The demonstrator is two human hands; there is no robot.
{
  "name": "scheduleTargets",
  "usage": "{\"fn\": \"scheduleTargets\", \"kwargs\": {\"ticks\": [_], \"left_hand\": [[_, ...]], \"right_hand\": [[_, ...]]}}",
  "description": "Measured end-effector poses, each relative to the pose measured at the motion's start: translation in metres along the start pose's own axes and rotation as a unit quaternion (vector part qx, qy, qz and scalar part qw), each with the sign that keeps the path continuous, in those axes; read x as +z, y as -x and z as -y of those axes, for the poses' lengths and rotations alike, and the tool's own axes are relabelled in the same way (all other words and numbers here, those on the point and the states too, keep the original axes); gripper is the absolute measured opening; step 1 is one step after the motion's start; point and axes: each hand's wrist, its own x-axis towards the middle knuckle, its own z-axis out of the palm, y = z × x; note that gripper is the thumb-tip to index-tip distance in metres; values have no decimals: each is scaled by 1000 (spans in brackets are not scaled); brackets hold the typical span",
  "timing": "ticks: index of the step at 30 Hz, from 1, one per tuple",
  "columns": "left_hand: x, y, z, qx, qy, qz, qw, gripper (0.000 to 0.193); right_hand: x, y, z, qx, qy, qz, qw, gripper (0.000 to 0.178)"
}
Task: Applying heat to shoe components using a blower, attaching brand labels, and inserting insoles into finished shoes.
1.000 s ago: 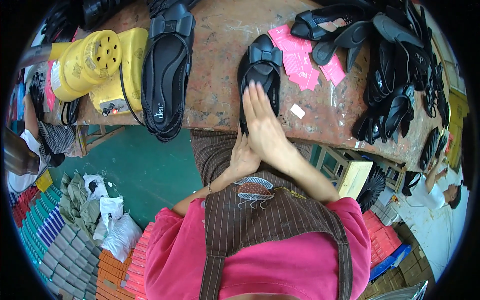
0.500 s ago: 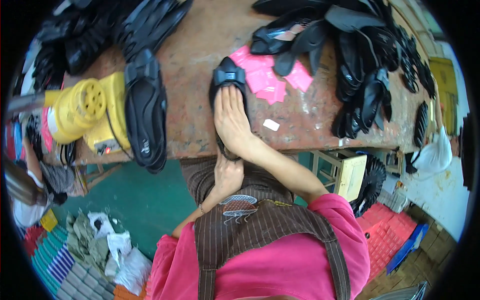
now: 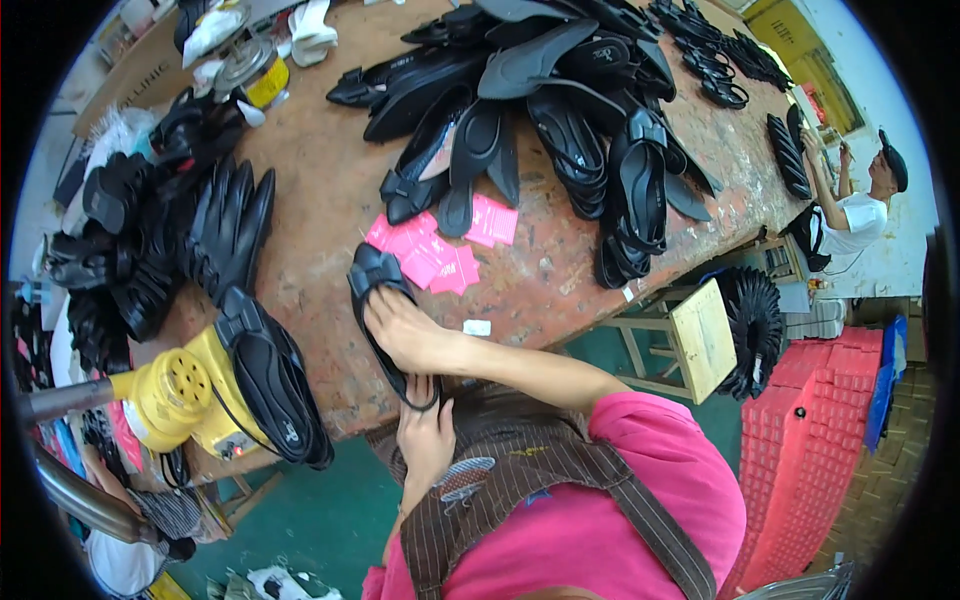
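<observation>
A black flat shoe [image 3: 369,263] with a bow on its toe lies on the worn table in front of me, its heel toward my body. My right hand [image 3: 403,335] reaches into it, fingers stretched toward the toe and pressing on the inside. At the heel, my left hand [image 3: 426,440] grips the back rim with its fingers closed. Beyond the toe are several pink cards [image 3: 425,250], and a small white label [image 3: 477,327] sits right of the shoe.
Black shoes [image 3: 540,120] heap up at the far middle; more shoes [image 3: 228,225] stand at left. Nested flats [image 3: 270,380] rest beside a yellow machine [image 3: 170,395]. A wooden stool [image 3: 690,340] and red stacked boxes [image 3: 800,450] are at right. Another person [image 3: 862,215] works at far right.
My view has swung to the right. The right hand's fingers reach closer to the toe bow, and the left hand's fingers now show at the heel rim. The shoe is tilted more leftward in view.
</observation>
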Motion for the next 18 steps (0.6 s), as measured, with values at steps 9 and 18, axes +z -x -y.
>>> {"fn": "scheduleTargets", "kwargs": {"ticks": [9, 18], "left_hand": [[-54, -60, 26, -237, -31, 61, 969, 31], [-159, -83, 21, -128, -171, -243, 946, 21]], "right_hand": [[-179, -42, -230, 279, -192, -393, 855, 21], [-164, -72, -349, 612, -41, -198, 764, 58]]}}
